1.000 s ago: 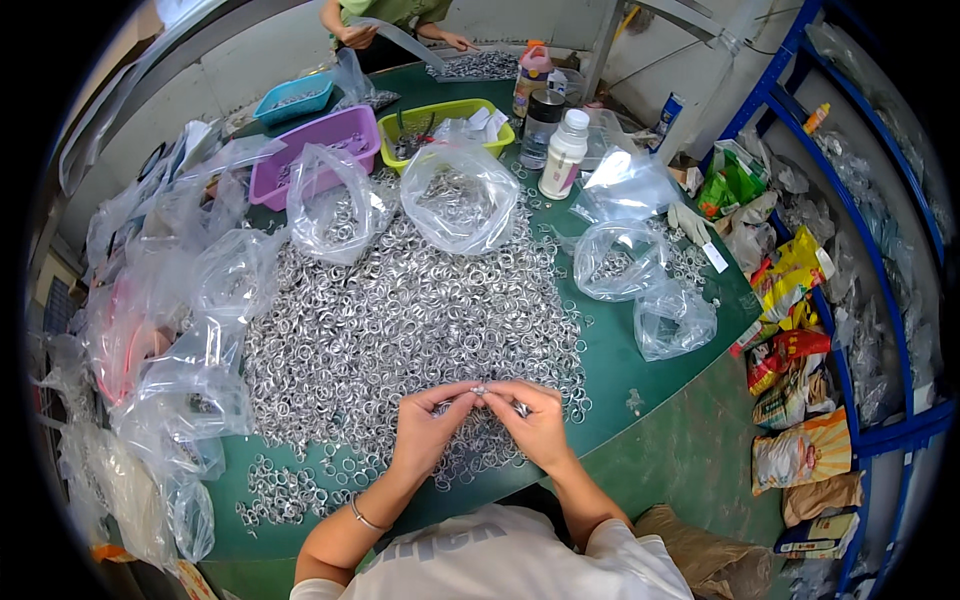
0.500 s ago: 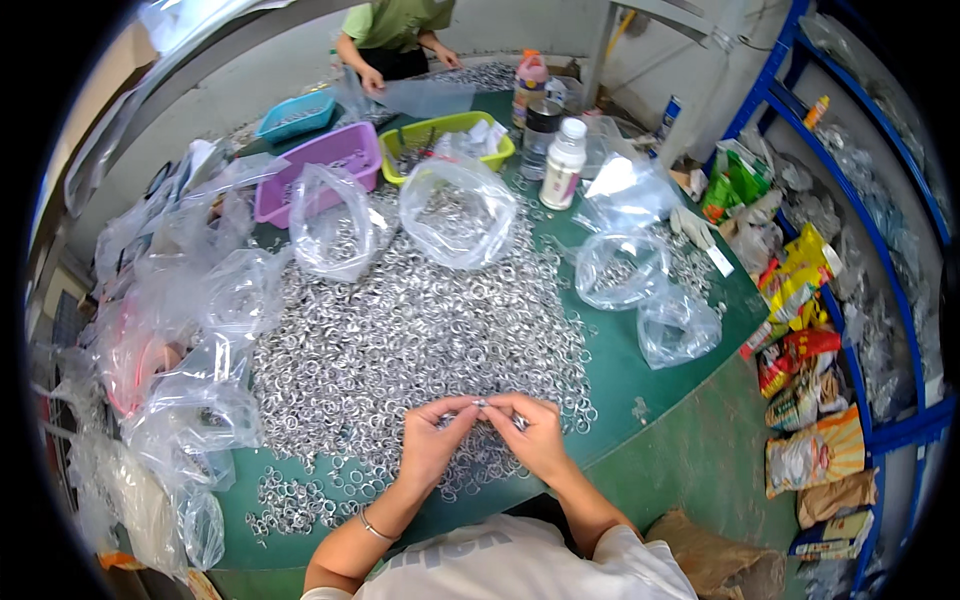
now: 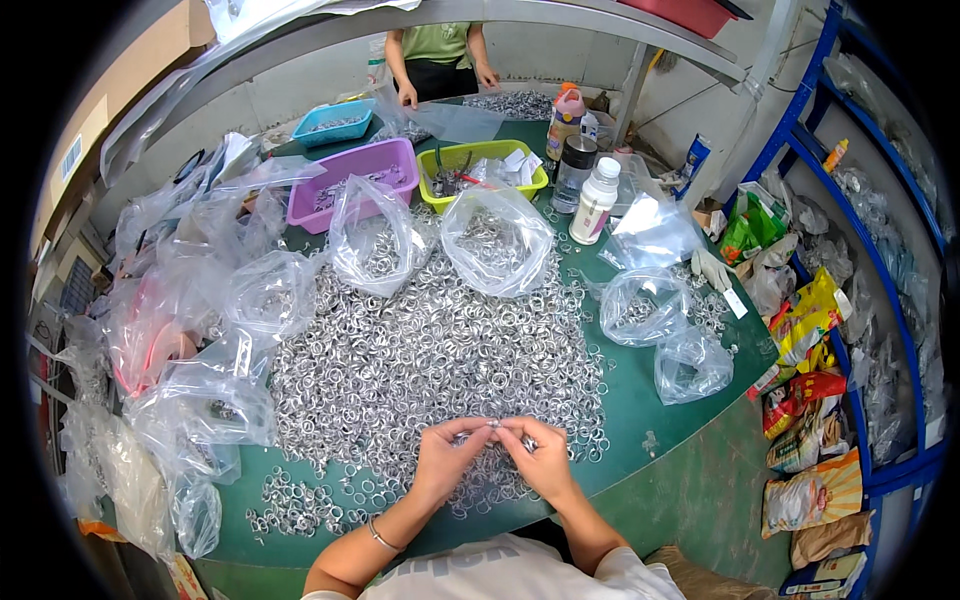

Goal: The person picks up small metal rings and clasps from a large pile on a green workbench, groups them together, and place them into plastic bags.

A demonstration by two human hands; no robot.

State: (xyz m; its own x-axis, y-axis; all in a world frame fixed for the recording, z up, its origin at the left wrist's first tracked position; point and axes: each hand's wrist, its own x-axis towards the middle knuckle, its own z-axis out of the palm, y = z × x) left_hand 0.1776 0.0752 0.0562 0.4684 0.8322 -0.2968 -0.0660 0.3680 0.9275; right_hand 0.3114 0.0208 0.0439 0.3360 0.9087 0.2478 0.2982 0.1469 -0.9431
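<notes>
My left hand point(image 3: 450, 460) and my right hand point(image 3: 540, 458) meet fingertip to fingertip above the near part of a wide heap of silver metal rings point(image 3: 430, 350). Between the pinched thumbs and forefingers shows a small metal ring point(image 3: 493, 424), partly covered by the fingertips. Both hands are closed on it. Whether more rings sit inside the curled fingers, I cannot make out. A smaller pile of rings point(image 3: 295, 503) lies to the left of my left forearm on the green table point(image 3: 625, 420).
Clear bags with rings point(image 3: 497, 245) border the heap's far side; more plastic bags point(image 3: 205, 400) crowd the left. Behind are a purple basket point(image 3: 300, 208), a yellow-green basket point(image 3: 540, 180) and a white bottle point(image 3: 595, 205). A co-worker point(image 3: 437, 50) stands across. Blue shelving point(image 3: 815, 160) rises right.
The view has shifted, so the table's things sit lower and further right. My hands remain pinched together over the heap. The co-worker's hands have moved apart somewhat.
</notes>
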